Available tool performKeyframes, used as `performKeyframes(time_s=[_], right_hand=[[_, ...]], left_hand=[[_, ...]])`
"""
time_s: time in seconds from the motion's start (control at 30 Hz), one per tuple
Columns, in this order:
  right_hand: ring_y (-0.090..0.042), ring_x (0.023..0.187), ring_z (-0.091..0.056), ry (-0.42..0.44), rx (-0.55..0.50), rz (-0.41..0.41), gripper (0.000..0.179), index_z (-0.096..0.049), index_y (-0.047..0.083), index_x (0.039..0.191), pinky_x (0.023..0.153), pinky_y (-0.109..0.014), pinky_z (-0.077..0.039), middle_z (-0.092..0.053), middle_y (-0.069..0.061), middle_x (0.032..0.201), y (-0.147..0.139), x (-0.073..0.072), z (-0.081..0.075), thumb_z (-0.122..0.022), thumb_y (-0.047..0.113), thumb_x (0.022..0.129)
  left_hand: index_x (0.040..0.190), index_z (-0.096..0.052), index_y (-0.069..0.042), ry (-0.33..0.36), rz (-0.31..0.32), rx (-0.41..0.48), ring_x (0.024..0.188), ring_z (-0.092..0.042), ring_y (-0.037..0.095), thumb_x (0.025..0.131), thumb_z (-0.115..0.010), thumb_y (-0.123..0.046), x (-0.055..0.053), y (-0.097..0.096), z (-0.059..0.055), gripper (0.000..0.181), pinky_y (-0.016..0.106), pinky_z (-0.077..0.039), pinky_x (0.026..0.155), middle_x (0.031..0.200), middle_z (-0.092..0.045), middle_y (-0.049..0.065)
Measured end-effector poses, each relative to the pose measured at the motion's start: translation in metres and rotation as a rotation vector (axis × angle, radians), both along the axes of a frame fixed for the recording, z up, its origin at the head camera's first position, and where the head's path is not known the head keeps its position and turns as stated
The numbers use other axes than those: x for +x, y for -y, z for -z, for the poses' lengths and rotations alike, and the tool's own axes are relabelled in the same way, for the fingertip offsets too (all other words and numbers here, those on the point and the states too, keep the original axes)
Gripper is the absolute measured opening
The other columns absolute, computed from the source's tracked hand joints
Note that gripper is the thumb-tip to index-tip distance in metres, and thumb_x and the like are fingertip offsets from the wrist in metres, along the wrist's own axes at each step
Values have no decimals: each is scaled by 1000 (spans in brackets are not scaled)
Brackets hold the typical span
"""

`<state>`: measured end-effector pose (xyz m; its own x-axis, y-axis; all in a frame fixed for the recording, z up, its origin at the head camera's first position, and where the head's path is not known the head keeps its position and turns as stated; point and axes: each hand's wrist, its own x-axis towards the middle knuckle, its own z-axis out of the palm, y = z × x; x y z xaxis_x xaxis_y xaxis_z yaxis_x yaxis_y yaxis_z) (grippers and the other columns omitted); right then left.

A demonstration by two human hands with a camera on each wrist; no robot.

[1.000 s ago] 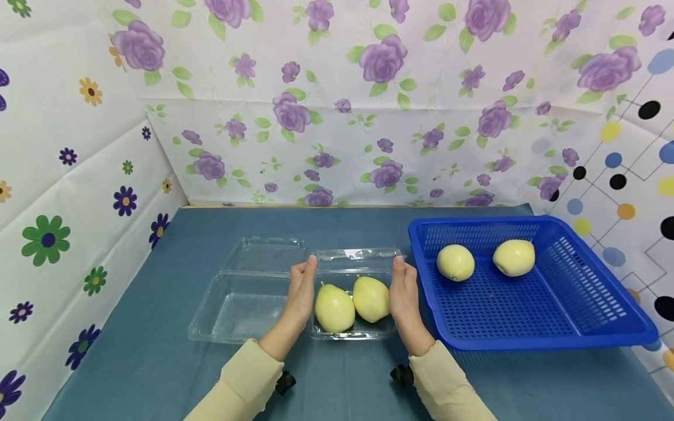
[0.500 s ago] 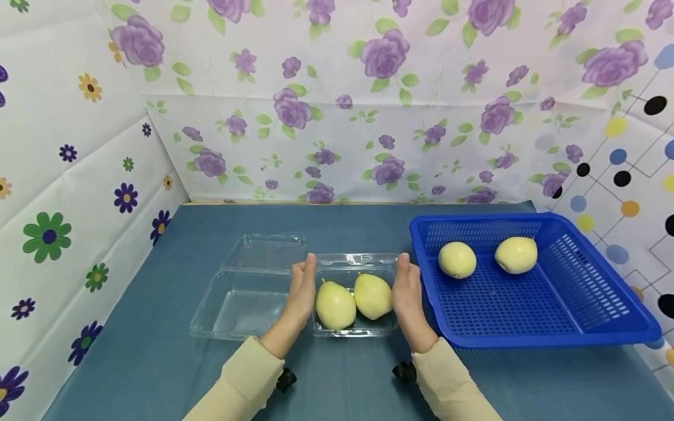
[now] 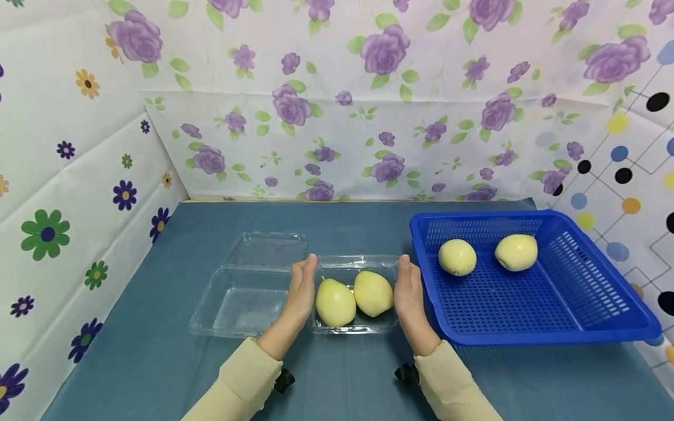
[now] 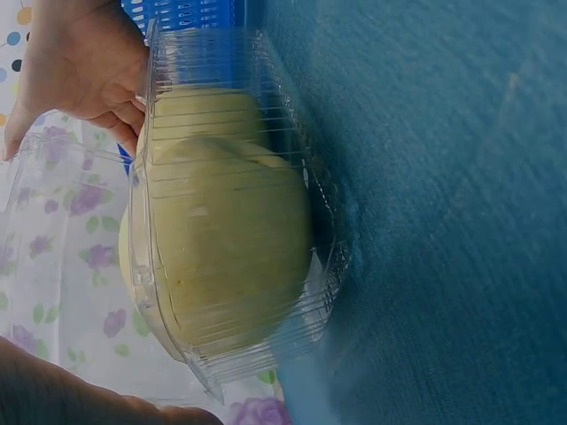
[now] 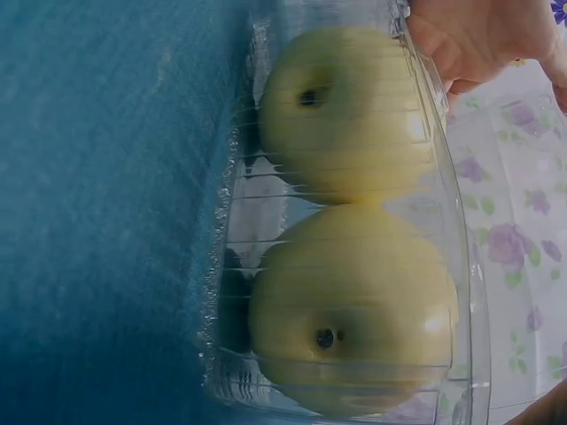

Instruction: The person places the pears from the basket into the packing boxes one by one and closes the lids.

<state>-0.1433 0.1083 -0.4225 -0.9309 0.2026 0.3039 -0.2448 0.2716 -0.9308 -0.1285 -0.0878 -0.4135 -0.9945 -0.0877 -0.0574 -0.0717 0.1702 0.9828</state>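
Note:
Two yellow-green pears (image 3: 336,302) sit side by side in a clear plastic clamshell box (image 3: 354,330) at the table's centre. Its hinged lid (image 3: 355,261) stands raised along the far side. My left hand (image 3: 300,295) is at the box's left side, and my right hand (image 3: 409,296) is at its right, both thumbs pointing up. Seen from the left wrist, the right hand (image 4: 84,71) has its palm facing the box, its thumb spread from its extended fingers. The right wrist view shows the left hand (image 5: 487,40) likewise beyond the box wall, its fingertips partly hidden.
Left of my left hand lies a second clamshell box (image 3: 239,304), unfolded with nothing in it. A blue perforated basket (image 3: 526,336) stands on the right, holding two more pears (image 3: 457,257). Flower-patterned sheets (image 3: 337,117) enclose the blue-covered table (image 3: 158,362).
The raised lid's top edge has tilted slightly, and its glare has faded. My right hand has shifted a little outward to the right. The pears stay in place in the box.

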Motion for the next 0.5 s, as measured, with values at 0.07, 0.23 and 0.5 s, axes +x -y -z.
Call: performKeyframes(time_s=[0.07, 0.23, 0.5], right_hand=[[-5, 49, -15, 21, 5, 1, 60, -25, 18, 59, 49, -23, -15, -20, 8, 56, 0, 2, 0, -25, 65, 95], [-7, 54, -15, 67, 22, -4, 54, -25, 18, 62, 53, -24, -17, -18, 7, 61, 0, 4, 0, -26, 57, 99], [-14, 61, -20, 176, -11, -25, 45, -26, 13, 66, 61, -30, -23, -19, 1, 66, -5, 11, 4, -28, 37, 104]], left_hand=[[134, -28, 8, -3, -4, 8, 128, -36, 46, 98, -28, -50, 1, 0, 0, 69, 59, -29, 106, 137, -34, 32], [140, -27, 7, 15, -17, 16, 133, -32, 45, 97, -30, -48, 4, 1, -3, 69, 59, -26, 109, 142, -32, 31], [143, -24, 6, 59, -20, 9, 137, -26, 45, 98, -31, -47, 11, 0, -5, 69, 61, -20, 111, 146, -30, 30]])
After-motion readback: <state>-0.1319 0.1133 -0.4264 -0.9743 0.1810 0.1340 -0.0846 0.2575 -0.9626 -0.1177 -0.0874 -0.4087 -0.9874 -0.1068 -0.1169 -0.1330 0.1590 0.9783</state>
